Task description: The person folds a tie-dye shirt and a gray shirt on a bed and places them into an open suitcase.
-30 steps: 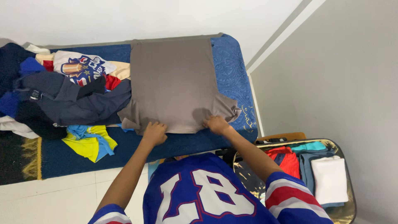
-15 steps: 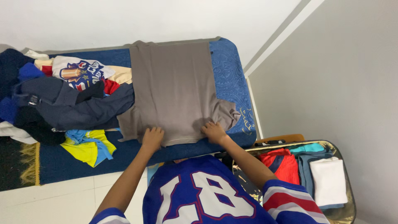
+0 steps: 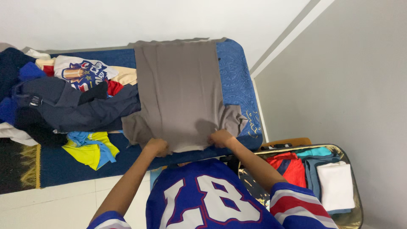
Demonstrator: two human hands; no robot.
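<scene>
Clothes pile (image 3: 63, 101) lying at the bed's (image 3: 237, 80) left. Left hand (image 3: 157, 147) and right hand (image 3: 220, 138), fingers closed on the grey shirt's (image 3: 180, 89) near hem, now pressing closer together than a second ago; shirt lying flatter, longer across the bed. Open suitcase (image 3: 354, 218) sitting right.

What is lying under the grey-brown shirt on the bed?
Under the grey-brown shirt is the blue bed cover, visible on its right. Its left edge overlaps the dark jacket. Anything beneath the shirt's middle is hidden.

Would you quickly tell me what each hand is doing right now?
Left hand: closed on the near edge of the grey shirt.
Right hand: closed on the same edge.
</scene>
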